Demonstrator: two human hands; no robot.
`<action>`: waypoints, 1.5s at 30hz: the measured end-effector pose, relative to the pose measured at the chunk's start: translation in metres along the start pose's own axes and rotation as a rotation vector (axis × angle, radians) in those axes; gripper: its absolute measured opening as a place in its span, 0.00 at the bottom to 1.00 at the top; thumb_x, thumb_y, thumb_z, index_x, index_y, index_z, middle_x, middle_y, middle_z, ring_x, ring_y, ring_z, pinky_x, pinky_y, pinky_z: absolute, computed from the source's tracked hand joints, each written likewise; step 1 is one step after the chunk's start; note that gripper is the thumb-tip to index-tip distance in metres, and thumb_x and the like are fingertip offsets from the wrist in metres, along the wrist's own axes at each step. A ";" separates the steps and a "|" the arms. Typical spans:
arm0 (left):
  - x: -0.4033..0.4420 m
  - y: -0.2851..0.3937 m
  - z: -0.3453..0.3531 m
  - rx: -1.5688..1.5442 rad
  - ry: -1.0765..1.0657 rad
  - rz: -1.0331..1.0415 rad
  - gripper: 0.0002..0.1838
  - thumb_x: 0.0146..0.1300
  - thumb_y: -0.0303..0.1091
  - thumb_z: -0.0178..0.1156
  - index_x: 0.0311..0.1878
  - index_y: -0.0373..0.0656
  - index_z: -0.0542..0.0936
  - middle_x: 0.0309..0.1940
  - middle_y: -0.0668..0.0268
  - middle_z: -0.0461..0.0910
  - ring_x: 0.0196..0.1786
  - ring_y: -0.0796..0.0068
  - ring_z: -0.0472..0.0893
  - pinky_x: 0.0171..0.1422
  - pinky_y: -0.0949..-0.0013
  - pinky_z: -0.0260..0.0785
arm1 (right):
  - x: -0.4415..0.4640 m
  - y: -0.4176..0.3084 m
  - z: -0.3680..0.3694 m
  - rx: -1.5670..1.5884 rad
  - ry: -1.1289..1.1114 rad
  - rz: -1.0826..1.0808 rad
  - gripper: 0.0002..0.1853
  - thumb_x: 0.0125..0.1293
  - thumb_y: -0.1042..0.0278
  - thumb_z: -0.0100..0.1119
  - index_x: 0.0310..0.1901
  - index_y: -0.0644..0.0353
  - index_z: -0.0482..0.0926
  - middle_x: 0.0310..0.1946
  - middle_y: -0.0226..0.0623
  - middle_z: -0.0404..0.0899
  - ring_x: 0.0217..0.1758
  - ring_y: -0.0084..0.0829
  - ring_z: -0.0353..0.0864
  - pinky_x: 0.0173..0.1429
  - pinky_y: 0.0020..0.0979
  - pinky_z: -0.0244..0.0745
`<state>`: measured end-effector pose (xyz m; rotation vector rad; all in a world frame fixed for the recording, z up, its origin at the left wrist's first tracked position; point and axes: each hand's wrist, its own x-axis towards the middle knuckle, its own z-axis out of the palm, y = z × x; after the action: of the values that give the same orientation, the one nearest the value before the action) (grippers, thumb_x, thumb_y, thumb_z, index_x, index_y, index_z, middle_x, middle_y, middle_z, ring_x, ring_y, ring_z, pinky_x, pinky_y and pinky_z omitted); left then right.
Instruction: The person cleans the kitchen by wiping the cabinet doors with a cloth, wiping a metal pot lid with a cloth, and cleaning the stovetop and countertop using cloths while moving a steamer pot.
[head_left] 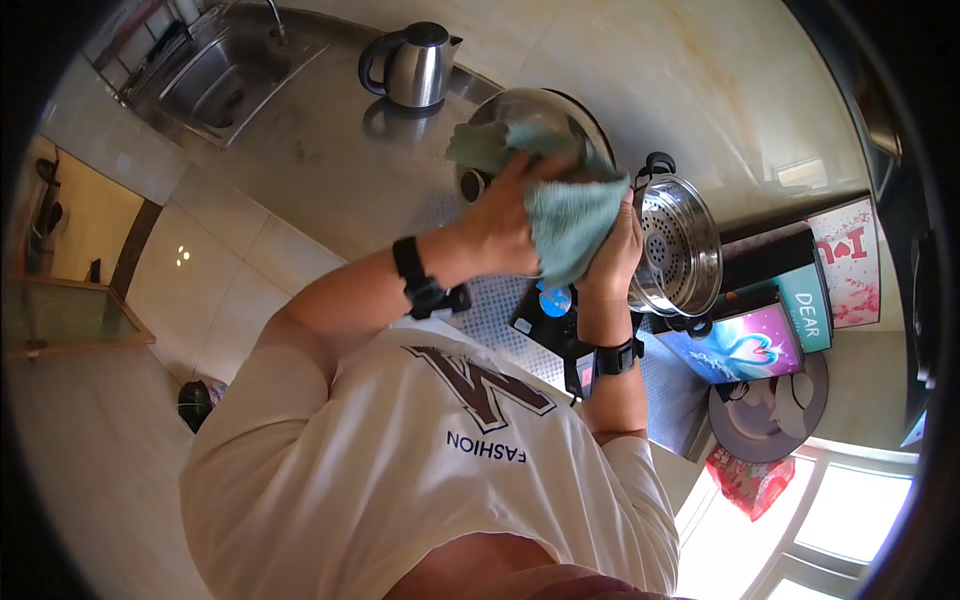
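while left hand (pixel 500 225) and right hand (pixel 612 255) clasp a green cloth (pixel 572 222), a kettle (pixel 418 68) stands on steel counter (pixel 300 165).

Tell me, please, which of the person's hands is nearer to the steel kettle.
Left. The left hand is on the near side of the steel kettle and to its right; the right hand is farther right, beside the steamer pot.
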<state>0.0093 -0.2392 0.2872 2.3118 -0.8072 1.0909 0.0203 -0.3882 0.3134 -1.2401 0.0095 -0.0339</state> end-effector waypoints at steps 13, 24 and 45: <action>0.008 0.003 0.023 -0.007 0.080 -0.030 0.33 0.61 0.49 0.63 0.68 0.46 0.73 0.70 0.58 0.68 0.73 0.48 0.65 0.76 0.43 0.57 | 0.011 0.005 -0.012 -0.137 -0.024 -0.171 0.24 0.81 0.51 0.47 0.58 0.67 0.79 0.50 0.42 0.83 0.47 0.32 0.83 0.50 0.33 0.80; -0.002 -0.120 0.031 -1.229 0.075 -0.285 0.21 0.75 0.35 0.57 0.68 0.40 0.72 0.59 0.60 0.78 0.55 0.69 0.82 0.63 0.64 0.77 | -0.002 -0.055 -0.010 0.274 -0.126 -0.143 0.28 0.78 0.46 0.50 0.66 0.62 0.74 0.63 0.39 0.78 0.65 0.39 0.76 0.71 0.43 0.69; -0.029 -0.038 -0.001 0.083 0.315 0.200 0.23 0.60 0.49 0.59 0.59 0.57 0.82 0.60 0.67 0.78 0.69 0.58 0.73 0.77 0.42 0.54 | -0.006 -0.056 0.003 0.514 -0.124 -0.038 0.32 0.80 0.38 0.37 0.74 0.53 0.65 0.71 0.40 0.70 0.73 0.44 0.70 0.76 0.50 0.64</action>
<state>0.0199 -0.2023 0.2588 2.0801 -0.8943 1.5558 0.0131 -0.4032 0.3675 -0.7261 -0.1236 0.0076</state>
